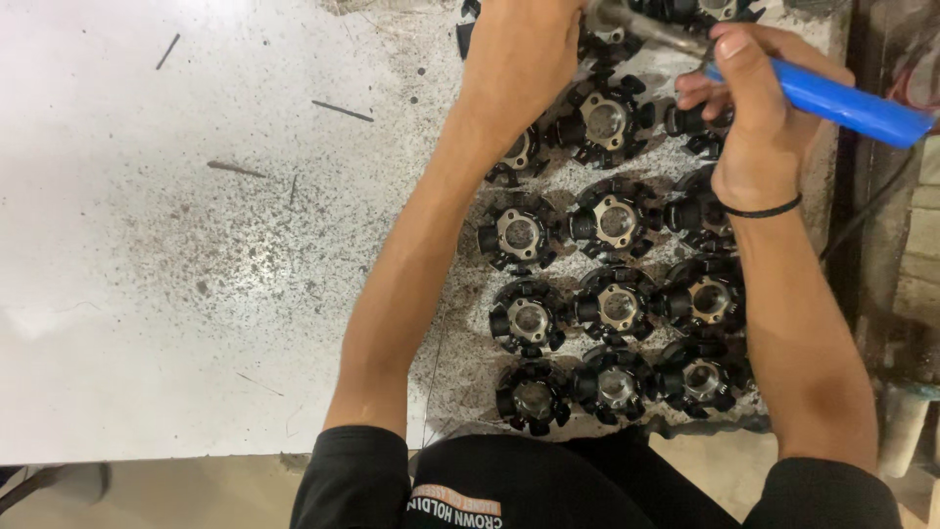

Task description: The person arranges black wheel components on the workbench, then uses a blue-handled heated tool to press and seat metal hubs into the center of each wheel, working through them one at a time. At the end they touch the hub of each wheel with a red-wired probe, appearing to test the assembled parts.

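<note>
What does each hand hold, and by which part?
Right hand grips a blue-handled tool where handle meets shaft. Left hand rests on black parts; grip unclear.

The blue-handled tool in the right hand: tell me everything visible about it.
The blue-handled tool has a smooth, cylindrical bright blue grip, plastic-looking, running up-left from the right edge. A grey metal shaft continues toward the top, above the rows of black parts. The right hand wraps its front end, thumb on top. Its tip is hidden behind the left hand.
</note>
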The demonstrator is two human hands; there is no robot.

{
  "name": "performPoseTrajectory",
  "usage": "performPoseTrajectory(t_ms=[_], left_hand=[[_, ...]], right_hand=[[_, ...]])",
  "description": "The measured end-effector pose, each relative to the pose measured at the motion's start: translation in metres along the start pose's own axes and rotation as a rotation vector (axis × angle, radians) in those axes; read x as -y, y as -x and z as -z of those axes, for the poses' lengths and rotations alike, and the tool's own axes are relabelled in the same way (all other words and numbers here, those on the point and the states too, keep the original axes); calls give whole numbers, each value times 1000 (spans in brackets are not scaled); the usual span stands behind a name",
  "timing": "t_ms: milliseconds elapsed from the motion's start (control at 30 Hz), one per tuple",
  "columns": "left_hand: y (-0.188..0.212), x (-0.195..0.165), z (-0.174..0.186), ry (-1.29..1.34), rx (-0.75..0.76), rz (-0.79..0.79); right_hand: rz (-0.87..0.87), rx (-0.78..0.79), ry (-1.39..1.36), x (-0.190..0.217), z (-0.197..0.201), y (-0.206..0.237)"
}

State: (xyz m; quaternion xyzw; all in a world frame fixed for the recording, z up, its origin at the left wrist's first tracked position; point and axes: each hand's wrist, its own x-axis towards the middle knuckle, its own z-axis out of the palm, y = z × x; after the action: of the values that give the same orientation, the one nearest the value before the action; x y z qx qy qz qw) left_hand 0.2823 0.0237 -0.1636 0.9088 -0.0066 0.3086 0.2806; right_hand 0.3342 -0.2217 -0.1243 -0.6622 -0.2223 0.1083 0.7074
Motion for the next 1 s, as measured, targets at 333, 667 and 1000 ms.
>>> performPoseTrajectory(t_ms=[333,667,1000], left_hand=[[0,-11,6,-65,-51,72],[1,-6,5,-19,-38,16],[1,-8,4,11,-9,42]], right_hand=[[76,0,-41,-1,-3,-4],[-1,30,-58,-4,0,0],[1,-33,-56,-4,0,0]])
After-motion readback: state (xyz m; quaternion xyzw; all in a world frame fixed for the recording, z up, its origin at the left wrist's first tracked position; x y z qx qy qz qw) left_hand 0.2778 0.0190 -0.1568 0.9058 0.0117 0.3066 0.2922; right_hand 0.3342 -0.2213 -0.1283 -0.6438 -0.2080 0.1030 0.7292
